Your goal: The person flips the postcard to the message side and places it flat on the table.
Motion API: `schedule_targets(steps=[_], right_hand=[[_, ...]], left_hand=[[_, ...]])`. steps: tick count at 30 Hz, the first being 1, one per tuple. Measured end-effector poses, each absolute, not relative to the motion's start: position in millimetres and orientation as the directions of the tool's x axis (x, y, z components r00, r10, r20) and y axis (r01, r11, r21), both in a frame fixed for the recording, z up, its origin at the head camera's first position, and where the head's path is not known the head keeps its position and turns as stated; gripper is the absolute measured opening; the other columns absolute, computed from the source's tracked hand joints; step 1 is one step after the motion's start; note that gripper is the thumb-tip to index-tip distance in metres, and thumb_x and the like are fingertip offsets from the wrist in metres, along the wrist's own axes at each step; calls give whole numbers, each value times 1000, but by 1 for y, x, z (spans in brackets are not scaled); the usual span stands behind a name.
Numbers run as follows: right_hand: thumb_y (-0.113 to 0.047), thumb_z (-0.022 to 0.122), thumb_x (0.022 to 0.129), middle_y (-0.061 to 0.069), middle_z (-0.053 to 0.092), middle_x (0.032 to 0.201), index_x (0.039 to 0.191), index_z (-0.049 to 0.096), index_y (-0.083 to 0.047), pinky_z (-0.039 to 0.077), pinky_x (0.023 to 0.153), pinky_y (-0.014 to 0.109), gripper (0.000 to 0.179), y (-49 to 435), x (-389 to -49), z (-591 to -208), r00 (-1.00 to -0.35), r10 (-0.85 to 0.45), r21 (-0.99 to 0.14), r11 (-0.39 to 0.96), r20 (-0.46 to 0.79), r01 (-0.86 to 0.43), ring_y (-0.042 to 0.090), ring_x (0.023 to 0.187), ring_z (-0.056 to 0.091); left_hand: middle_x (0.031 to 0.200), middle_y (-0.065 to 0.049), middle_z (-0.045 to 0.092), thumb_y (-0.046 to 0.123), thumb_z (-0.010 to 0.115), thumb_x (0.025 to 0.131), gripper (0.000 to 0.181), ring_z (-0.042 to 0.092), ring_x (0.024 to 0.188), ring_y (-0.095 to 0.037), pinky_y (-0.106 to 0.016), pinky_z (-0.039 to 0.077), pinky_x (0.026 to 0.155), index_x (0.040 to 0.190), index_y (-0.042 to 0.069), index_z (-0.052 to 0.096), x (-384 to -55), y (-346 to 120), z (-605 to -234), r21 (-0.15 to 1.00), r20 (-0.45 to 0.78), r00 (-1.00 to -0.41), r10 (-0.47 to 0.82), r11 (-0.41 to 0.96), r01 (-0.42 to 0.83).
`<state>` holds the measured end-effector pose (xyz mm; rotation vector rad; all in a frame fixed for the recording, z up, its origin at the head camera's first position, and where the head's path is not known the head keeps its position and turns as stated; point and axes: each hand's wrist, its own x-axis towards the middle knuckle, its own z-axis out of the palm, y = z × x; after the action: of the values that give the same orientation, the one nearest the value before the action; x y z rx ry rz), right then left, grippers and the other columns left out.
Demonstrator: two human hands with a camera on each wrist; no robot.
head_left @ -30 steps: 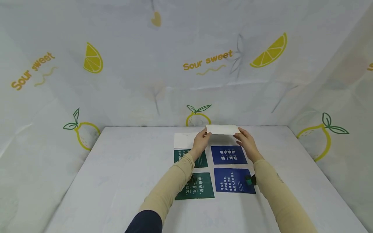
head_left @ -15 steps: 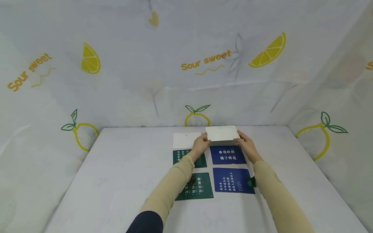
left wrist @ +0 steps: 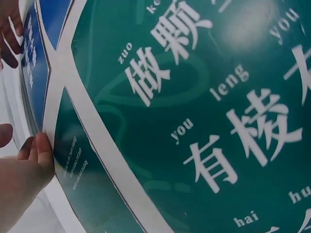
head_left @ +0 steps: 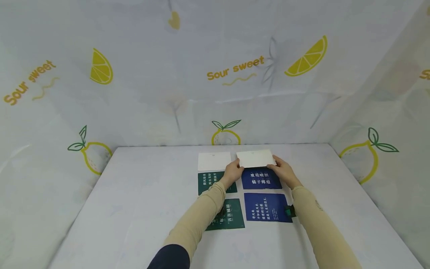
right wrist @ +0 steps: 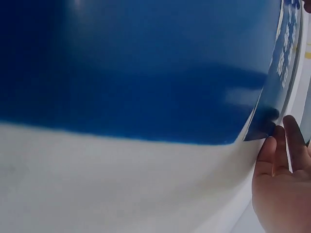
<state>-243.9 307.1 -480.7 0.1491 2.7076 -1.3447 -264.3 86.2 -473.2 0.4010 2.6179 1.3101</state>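
A blank white card [head_left: 256,158] spans the gap between my two hands, just behind the upper blue card [head_left: 261,179] with white lettering. My left hand [head_left: 232,172] pinches its left end. On the right end my right hand [head_left: 284,173] grips with thumb and fingers. Whether its near edge touches the table cannot be told. In the left wrist view my left hand [left wrist: 26,179] is near the edge of a green card [left wrist: 82,165]. In the right wrist view my right hand [right wrist: 279,179] shows at the lower right, its fingertips beside a blue card's corner.
Another white card [head_left: 214,161] lies flat at the back left. Below it are two green cards [head_left: 209,180] [head_left: 231,215], partly covered by my left arm. A lower blue card [head_left: 265,207] lies near my right sleeve. The white table [head_left: 147,201] meets a lemon-printed backdrop [head_left: 144,93].
The white card has come down and toward me, tilting from a steep view to a flatter one, close behind the upper blue card. Both hands have lowered slightly with it.
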Motion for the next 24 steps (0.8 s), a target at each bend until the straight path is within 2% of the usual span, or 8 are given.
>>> schedule_targets(steps=[3, 5, 8, 10, 12, 15, 19, 24], right_hand=[[-30, 49, 95, 27, 31, 147, 149, 16, -8, 27, 108, 56, 67, 308, -245, -483, -988, 31, -779, 611, -151, 139, 44, 132, 35], [-31, 50, 95, 28, 34, 145, 149, 16, -8, 30, 106, 56, 68, 308, -246, -484, -987, 33, -774, 617, -157, 144, 43, 128, 39], [-31, 50, 95, 30, 35, 142, 149, 15, -4, 33, 103, 56, 69, 308, -247, -487, -989, 29, -757, 639, -148, 132, 43, 123, 43], [-28, 50, 95, 32, 35, 137, 148, 15, -1, 36, 101, 56, 69, 308, -248, -488, -991, 24, -744, 658, -135, 117, 44, 119, 44], [-26, 51, 95, 33, 36, 132, 147, 14, 2, 36, 100, 55, 69, 307, -248, -490, -992, 26, -729, 676, -127, 111, 43, 115, 44], [-24, 51, 95, 31, 37, 125, 146, 16, 4, 36, 99, 54, 68, 307, -249, -492, -992, 35, -705, 700, -118, 109, 38, 108, 43], [-25, 53, 94, 32, 37, 123, 145, 19, 5, 34, 98, 55, 69, 306, -250, -493, -993, 49, -689, 716, -111, 112, 36, 106, 40], [-24, 52, 94, 33, 34, 126, 145, 18, 5, 33, 100, 56, 68, 306, -253, -493, -991, 63, -683, 719, -118, 127, 38, 110, 38]], left_hand=[[71, -2, 46, 10, 46, 95, 11, 41, 60, -11, -19, 32, 52, 97, 3, 55, -264, 87, -475, 811, -38, -947, 318, 564, 157], [74, -5, 51, 8, 46, 94, 14, 42, 61, -12, -20, 33, 53, 100, 1, 56, -264, 87, -476, 808, -32, -947, 321, 566, 164], [89, -13, 61, 8, 48, 93, 26, 51, 71, -16, -24, 40, 60, 116, -3, 54, -265, 88, -478, 787, -23, -942, 336, 586, 190], [102, -19, 62, 8, 50, 92, 38, 56, 83, -21, -30, 46, 70, 128, -5, 48, -266, 89, -481, 776, -18, -938, 347, 597, 206], [114, -23, 57, 9, 51, 91, 50, 56, 99, -26, -36, 46, 83, 137, -5, 38, -266, 91, -483, 770, -38, -936, 351, 607, 197], [124, -27, 50, 11, 53, 90, 56, 50, 115, -35, -44, 43, 95, 141, -5, 33, -267, 95, -486, 770, -63, -942, 329, 617, 164], [130, -29, 44, 14, 52, 90, 59, 42, 123, -41, -48, 38, 101, 142, -3, 32, -268, 99, -490, 762, -82, -956, 281, 636, 121], [132, -31, 37, 16, 52, 90, 59, 37, 124, -40, -49, 36, 102, 143, -1, 32, -270, 104, -491, 778, -112, -966, 234, 625, 61]])
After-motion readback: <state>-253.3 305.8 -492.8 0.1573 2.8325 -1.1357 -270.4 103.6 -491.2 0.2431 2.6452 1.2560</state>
